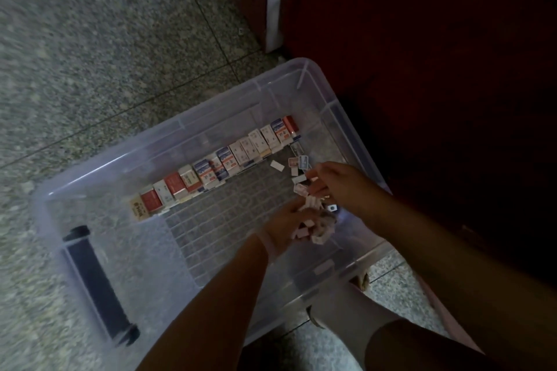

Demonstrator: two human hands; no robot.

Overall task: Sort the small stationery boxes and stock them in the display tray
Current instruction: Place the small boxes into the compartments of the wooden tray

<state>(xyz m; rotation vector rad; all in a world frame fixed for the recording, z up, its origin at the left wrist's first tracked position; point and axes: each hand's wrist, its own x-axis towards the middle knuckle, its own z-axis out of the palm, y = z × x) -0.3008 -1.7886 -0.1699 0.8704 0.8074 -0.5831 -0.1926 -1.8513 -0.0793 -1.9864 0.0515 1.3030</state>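
Observation:
A clear plastic tray (168, 135) sits on the floor. Along its far wall stands a row of small stationery boxes (217, 167), red, white and blue, upright side by side. A few loose boxes (297, 164) lie at the row's right end. My left hand (286, 220) cups a handful of small white boxes (313, 230) low in the tray's right part. Just above it, my right hand (334, 182) pinches a single small box (300, 190) between its fingertips.
A black handle (96, 283) runs along the tray's left short wall. A dark red cabinet (437, 69) rises close against the tray's right side. Speckled stone floor (90, 54) spreads to the left and behind. My knee (407, 346) is at the lower right.

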